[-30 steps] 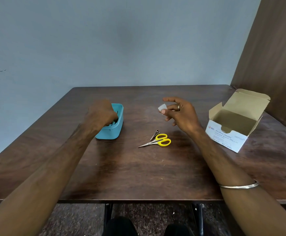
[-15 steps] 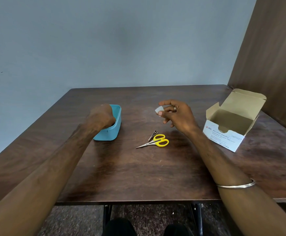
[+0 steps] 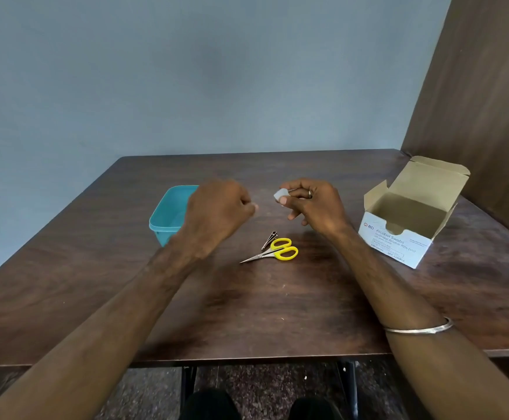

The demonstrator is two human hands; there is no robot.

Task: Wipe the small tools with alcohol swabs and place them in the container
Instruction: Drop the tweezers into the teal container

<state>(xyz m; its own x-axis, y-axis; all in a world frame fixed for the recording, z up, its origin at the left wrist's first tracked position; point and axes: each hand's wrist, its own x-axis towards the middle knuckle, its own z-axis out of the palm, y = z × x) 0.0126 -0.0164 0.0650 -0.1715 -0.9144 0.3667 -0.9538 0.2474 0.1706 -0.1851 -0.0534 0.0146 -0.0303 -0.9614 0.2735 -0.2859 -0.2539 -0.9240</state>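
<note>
A teal plastic container stands left of centre on the wooden table. My left hand hovers just right of it, fingers curled in, with nothing visible in it. My right hand is raised over the table's middle and pinches a small white alcohol swab between thumb and fingers. Below the hands lie yellow-handled scissors, with a small metal nail clipper touching their handles. The container's inside is partly hidden by my left hand.
An open white box of alcohol swabs stands at the right, flap up, near a brown wall panel. The table's front edge runs below my forearms. A metal bangle circles my right wrist.
My left hand has come out of the teal container and moved right, toward my right hand. The right hand with the swab has hardly moved.
</note>
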